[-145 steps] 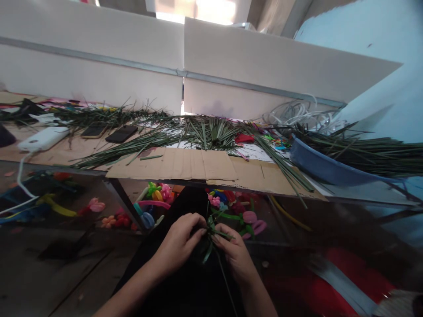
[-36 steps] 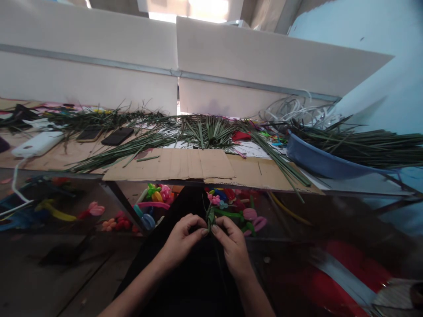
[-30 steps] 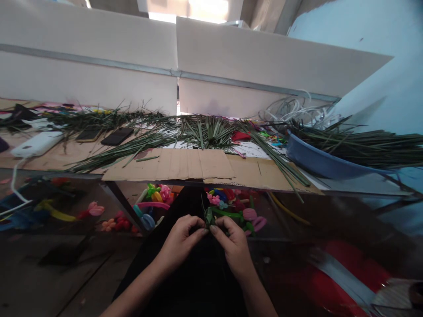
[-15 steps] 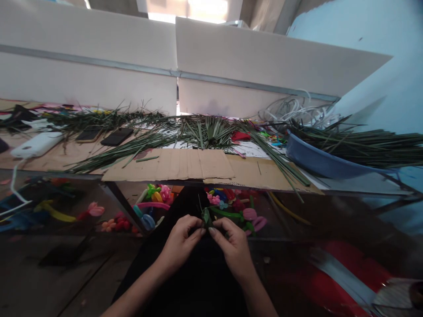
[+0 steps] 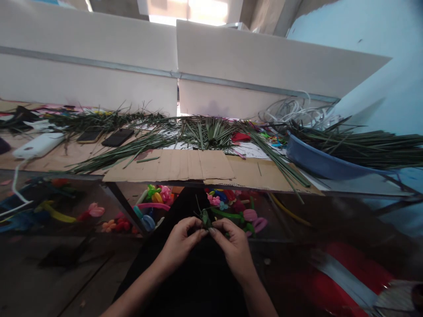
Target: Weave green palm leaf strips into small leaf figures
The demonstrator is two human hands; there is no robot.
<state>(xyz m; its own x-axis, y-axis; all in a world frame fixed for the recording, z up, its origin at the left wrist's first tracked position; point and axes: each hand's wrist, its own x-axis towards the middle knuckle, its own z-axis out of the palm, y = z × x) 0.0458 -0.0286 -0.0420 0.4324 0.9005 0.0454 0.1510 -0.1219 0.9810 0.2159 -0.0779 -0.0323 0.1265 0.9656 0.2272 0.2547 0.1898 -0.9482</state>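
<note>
Over my lap, a small folded piece of green leaf [image 5: 206,216] is pinched from both sides. My left hand [image 5: 185,237] grips its left edge between thumb and fingers. On the other side my right hand [image 5: 231,241] holds it the same way, the thumbtips almost touching. Thin leaf ends stick up above the fingers; the lower part of the folded leaf is hidden by them. Beyond my hands, sheets of cardboard [image 5: 175,165] lie along the table's front edge. Long green leaf strips [image 5: 115,154] are spread on the table behind and beside the cardboard.
A blue basin [image 5: 317,158] full of long leaves stands at the right. Two phones [image 5: 118,137] and a white power strip [image 5: 39,145] lie at the left. Colourful twisted balloons [image 5: 231,202] fill the shelf below. A red stool [image 5: 350,277] is at the lower right.
Both hands stay nearly in place, still pinching the folded leaf. The thin leaf ends above the fingers have shifted and tilt slightly more to the left.
</note>
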